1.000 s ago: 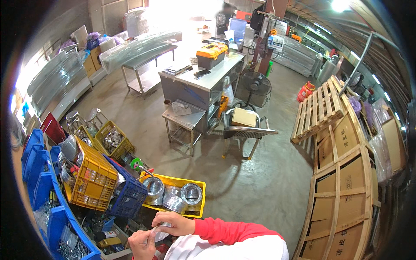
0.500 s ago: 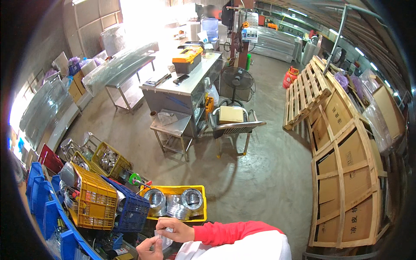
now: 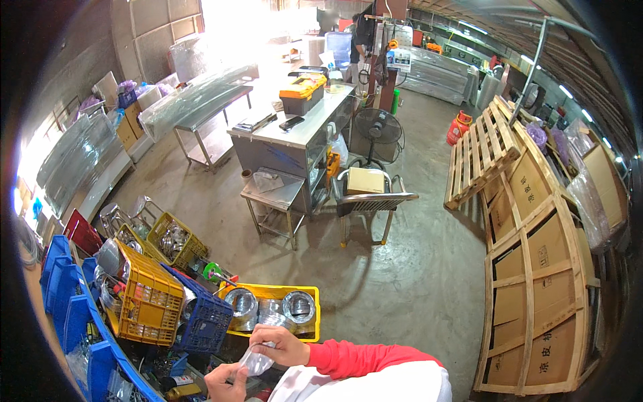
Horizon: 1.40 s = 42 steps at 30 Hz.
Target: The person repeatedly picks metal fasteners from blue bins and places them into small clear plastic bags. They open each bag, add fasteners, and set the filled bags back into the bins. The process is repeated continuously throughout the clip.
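Note:
A small clear plastic bag (image 3: 258,362) is stretched between my hands near the lower edge. My right hand (image 3: 284,345), coming from a red sleeve, pinches its upper end. At the other end my left hand (image 3: 226,382) is closed, thumb and fingers at the bag's edge. Whatever may be inside the bag is too small to make out. Just beyond my right hand stands a yellow crate (image 3: 317,313) holding coils of shiny metal.
To the left are a tipped yellow basket (image 3: 151,301), a blue basket (image 3: 206,321) and blue parts bins (image 3: 100,365). Ahead stand a metal workbench (image 3: 274,144), a small table (image 3: 274,189), a chair (image 3: 378,197) and a fan (image 3: 377,127). Wood-framed cartons (image 3: 536,281) lean at right. A person (image 3: 362,40) stands behind the bench.
My right hand has risen slightly and moved right, and more of the plastic bag shows between my hands. The view has shifted a little. A person has come into sight near the pillar.

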Motion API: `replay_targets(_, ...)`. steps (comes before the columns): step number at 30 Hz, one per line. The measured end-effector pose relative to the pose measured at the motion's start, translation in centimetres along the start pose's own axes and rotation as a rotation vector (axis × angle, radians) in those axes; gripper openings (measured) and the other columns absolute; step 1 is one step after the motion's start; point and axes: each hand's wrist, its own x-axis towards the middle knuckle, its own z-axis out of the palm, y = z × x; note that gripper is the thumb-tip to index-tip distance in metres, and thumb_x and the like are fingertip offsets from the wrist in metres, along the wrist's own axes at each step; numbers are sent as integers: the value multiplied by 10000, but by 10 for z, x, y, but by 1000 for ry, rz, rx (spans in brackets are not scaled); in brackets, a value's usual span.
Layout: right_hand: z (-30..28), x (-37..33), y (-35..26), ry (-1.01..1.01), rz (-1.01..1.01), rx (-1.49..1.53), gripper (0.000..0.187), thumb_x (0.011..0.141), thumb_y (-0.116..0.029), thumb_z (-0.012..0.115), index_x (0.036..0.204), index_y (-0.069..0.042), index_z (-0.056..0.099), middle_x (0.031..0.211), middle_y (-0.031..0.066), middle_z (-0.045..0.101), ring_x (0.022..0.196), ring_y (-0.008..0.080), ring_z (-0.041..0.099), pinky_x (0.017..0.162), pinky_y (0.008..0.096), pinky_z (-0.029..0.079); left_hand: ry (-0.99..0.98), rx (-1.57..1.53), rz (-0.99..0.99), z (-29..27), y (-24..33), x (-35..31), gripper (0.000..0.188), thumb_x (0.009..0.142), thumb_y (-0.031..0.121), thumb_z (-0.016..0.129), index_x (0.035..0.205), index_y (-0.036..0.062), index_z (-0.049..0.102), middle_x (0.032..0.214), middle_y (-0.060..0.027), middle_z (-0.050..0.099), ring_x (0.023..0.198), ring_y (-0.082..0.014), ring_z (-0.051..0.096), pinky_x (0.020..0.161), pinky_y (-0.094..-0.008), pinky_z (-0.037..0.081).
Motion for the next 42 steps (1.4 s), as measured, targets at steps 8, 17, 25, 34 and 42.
replay_targets(8, -7, 7, -17, 3, -29, -23, 82, 953, -57, 693, 956, 18, 659, 896, 126, 633, 822, 270, 623, 737, 362, 501, 140, -51, -24, 1, -13, -11, 136, 881, 90, 783, 860, -36, 740, 760, -131, 718, 692, -193, 666, 669, -324, 503)
replay_targets(17, -16, 19, -31, 59, -33, -58, 61, 923, -40, 732, 938, 6, 695, 889, 109, 676, 803, 245, 645, 716, 354, 510, 151, -155, 55, 4, -12, 0, 265, 961, 208, 744, 869, -40, 720, 848, -101, 734, 792, -164, 664, 715, -314, 499)
replay_targets(25, -21, 23, -27, 162, 129, 190, 79, 933, -49, 753, 969, 19, 734, 902, 74, 710, 828, 148, 654, 741, 299, 525, 118, -281, 53, 7, -10, 11, 208, 967, 154, 717, 916, -47, 729, 880, -138, 752, 787, -197, 697, 752, -325, 529)
replay_targets(34, 5, 37, -13, 140, 181, 135, 115, 948, 29, 656, 1023, 38, 743, 1012, 121, 708, 929, 184, 649, 820, 303, 515, 334, -224, 56, -13, -16, 13, 81, 925, 12, 689, 956, -19, 756, 841, -143, 750, 713, -208, 703, 659, -318, 538)
replay_targets(42, 130, 104, 13, -7, 137, 253, 89, 954, -12, 650, 872, 18, 633, 885, 84, 638, 809, 144, 579, 753, 276, 467, 557, -225, -44, -107, -47, -24, 82, 958, 78, 710, 954, 6, 747, 828, -129, 741, 667, -193, 706, 606, -316, 539)
